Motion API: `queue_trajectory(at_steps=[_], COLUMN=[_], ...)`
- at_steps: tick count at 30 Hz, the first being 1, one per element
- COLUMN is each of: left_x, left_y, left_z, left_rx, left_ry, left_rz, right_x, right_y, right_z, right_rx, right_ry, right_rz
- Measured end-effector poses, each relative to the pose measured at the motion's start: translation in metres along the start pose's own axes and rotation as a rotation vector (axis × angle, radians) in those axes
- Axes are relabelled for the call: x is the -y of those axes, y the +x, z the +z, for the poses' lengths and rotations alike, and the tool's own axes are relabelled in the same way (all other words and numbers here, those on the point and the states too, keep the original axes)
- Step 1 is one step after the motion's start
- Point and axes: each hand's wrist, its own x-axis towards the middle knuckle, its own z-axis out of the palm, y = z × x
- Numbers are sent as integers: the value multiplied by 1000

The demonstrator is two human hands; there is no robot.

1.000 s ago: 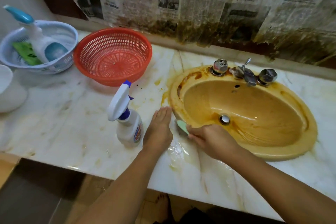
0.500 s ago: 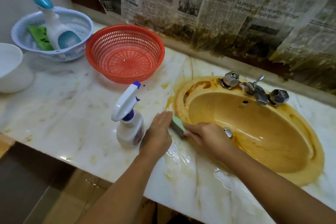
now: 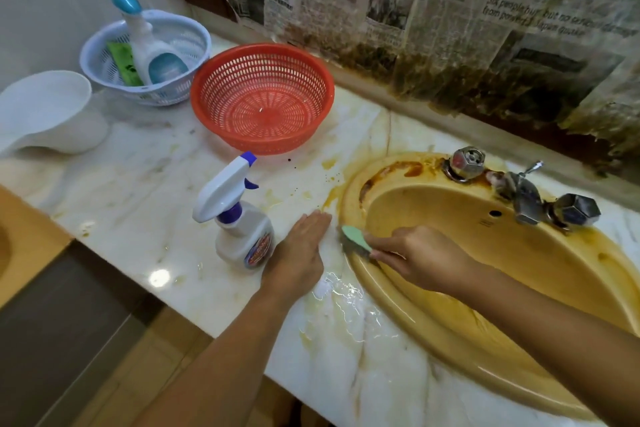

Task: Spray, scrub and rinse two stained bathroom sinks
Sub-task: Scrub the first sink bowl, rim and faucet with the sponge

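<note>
A yellow-brown stained oval sink (image 3: 485, 288) is set in the marble counter (image 3: 145, 184) at the right. My right hand (image 3: 422, 258) grips a green scrub sponge (image 3: 355, 240) and presses it on the sink's left rim. Flat on the wet counter just left of the sink, fingers straight, rests my left hand (image 3: 299, 253). A white spray bottle (image 3: 239, 218) with a blue nozzle stands upright right beside my left hand. Brown stains ring the rim and the taps (image 3: 519, 191).
A red plastic basket (image 3: 262, 97) sits behind the spray bottle. Further left, a pale blue basket (image 3: 145, 55) holds a teal-capped bottle and a green packet. A white scoop (image 3: 48, 111) lies at the far left. Stained newspaper (image 3: 450, 28) covers the wall. Water pools near the counter's front edge.
My right hand has slid the sponge along the sink's left rim, further up and away from me. The left hand stays flat on the counter. The camera has shifted to the left.
</note>
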Motion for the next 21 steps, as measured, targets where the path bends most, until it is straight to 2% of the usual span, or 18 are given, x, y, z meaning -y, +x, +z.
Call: queue_trajectory(at_steps=[1, 4, 6, 8, 9, 12, 13, 14, 16, 17, 20, 21], left_x=[-3, -4, 0, 1, 2, 2, 2, 2, 3, 2, 0, 0], left_y=[0, 2, 6, 9, 11, 12, 12, 13, 13, 13, 14, 15], left_z=[0, 4, 8, 10, 12, 13, 13, 12, 12, 12, 12, 12], left_rx=[-11, -23, -30, -22, -14, 4, 4, 11, 17, 12, 0, -4], left_ry=[13, 149, 297, 350, 371, 397, 396, 391, 393, 397, 403, 402], left_rz=[5, 70, 88, 39, 29, 35, 34, 32, 22, 19, 13, 9], right_x=[-6, -30, -26, -12, -12, -36, -39, -38, -28, -31, -58, -58], right_y=[1, 26, 27, 16, 16, 37, 41, 41, 33, 31, 48, 52], right_z=[-3, -14, -13, -14, -14, -23, -22, -18, -14, -16, -27, -26], right_rx=[27, -45, -76, 17, 58, -36, -60, -59, 40, 66, -29, -25], right_ry=[-40, -105, -54, 14, 1, -101, -106, -90, -37, -52, -147, -150], right_rz=[-14, 84, -46, -200, -211, 34, 61, 14, -124, -126, 120, 140])
